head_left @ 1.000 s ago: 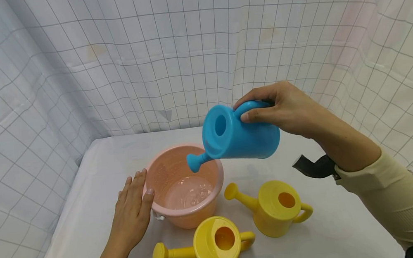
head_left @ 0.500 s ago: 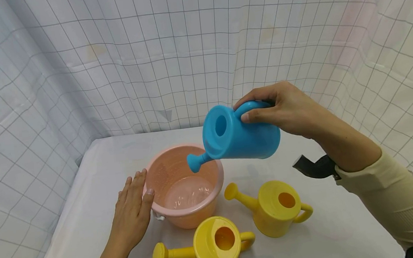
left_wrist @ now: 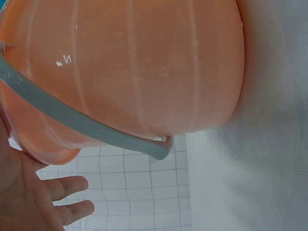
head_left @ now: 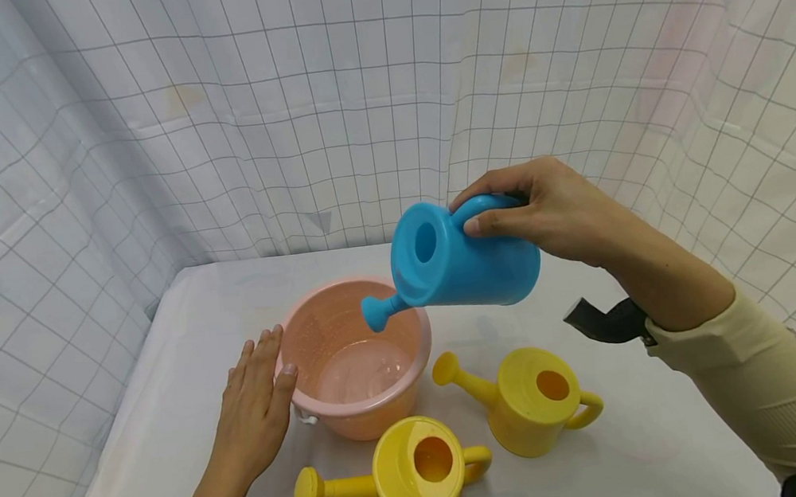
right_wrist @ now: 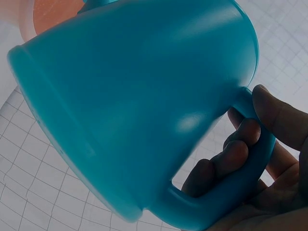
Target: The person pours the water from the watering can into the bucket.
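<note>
My right hand [head_left: 538, 207] grips a blue watering can [head_left: 472, 269] by its handle. The can is tipped on its side, spout down to the left, with the sprinkler head over the pink bucket [head_left: 359, 408]. In the right wrist view, fingers [right_wrist: 238, 149] curl through the handle and the thumb presses on top. Shallow clear liquid [head_left: 363, 372] covers the bucket's bottom. My left hand [head_left: 256, 414] lies with straight fingers against the bucket's left rim. The left wrist view shows the bucket's side with its grey carrying handle [left_wrist: 86, 122] hanging down.
Two yellow watering cans stand upright on the white-covered table: one [head_left: 416, 479] in front of the bucket, the other [head_left: 531, 404] to its right, below the blue can. A white grid-patterned curtain [head_left: 356, 108] surrounds the table's back and sides.
Ripples on the liquid in the bucket have grown fainter. Both hands and the blue watering can have stayed almost exactly in place.
</note>
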Tool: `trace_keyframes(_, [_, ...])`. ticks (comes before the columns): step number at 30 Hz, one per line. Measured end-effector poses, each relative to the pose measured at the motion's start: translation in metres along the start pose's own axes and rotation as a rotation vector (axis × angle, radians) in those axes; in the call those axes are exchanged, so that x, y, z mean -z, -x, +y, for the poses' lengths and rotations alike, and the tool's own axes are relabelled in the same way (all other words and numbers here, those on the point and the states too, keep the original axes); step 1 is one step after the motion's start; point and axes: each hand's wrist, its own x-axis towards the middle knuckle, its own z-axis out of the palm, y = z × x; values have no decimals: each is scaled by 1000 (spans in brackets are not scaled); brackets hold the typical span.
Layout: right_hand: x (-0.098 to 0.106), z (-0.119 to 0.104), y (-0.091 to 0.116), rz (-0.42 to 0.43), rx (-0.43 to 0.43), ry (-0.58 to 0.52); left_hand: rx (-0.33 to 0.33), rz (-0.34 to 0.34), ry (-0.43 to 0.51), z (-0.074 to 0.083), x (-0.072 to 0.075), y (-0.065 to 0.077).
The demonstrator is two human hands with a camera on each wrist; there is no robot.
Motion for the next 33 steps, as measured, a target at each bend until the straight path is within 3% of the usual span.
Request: trace_keyframes(33, [0,0,-1,-7,8,3,-2,4,-6,0,0,0])
